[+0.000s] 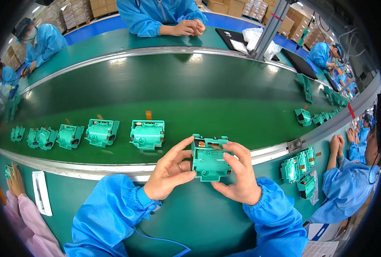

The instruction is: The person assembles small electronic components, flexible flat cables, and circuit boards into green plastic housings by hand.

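Between my two hands I hold up a teal plastic housing [210, 163], over the metal rail at the belt's near edge. An orange-brown strip and dark parts show along its upper side. My left hand [168, 170] grips its left edge, thumb low and fingers at the upper corner. My right hand [241, 175] is closed round the right side, with fingertips on the front face. A blue band sits at my left wrist, and a coiled blue cord [164, 240] runs below it. Nearest on the belt is a similar teal housing [147, 134] with an orange strip standing up behind it.
Several more housings [101, 132] line the green belt [190, 90] to the left, others [303, 117] to the right. Housings [290, 169] also rest on the bench at right, by a co-worker. A white paper [41, 192] lies left, near a pink-sleeved person's hand [16, 182].
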A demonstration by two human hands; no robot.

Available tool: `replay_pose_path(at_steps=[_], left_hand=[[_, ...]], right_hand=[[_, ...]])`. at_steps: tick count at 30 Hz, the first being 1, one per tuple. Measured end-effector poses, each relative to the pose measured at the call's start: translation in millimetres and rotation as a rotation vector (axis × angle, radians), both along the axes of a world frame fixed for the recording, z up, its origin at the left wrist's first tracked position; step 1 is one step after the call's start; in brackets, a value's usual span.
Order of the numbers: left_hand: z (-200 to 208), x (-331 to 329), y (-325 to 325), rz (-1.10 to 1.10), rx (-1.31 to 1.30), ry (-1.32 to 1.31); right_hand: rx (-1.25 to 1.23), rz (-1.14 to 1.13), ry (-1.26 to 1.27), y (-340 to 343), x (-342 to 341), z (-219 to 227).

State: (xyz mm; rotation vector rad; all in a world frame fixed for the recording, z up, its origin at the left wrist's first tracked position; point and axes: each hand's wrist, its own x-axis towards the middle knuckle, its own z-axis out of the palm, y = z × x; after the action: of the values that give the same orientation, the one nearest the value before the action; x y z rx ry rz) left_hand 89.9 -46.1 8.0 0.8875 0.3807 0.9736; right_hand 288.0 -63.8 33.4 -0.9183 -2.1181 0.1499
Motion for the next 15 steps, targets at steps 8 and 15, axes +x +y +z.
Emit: replay_pose_path(at_steps=[8,15], left_hand=[[1.0,2.5,3.7,0.096,-0.073,0.008],[-5.1,5.5,5.9,0.106,-0.073,0.011]], right_hand=[[-0.645,0.230,0.842,-1.2,0.0,-14.3],[-1.066,0.246,1.166,0.0,7.0,-17.8]])
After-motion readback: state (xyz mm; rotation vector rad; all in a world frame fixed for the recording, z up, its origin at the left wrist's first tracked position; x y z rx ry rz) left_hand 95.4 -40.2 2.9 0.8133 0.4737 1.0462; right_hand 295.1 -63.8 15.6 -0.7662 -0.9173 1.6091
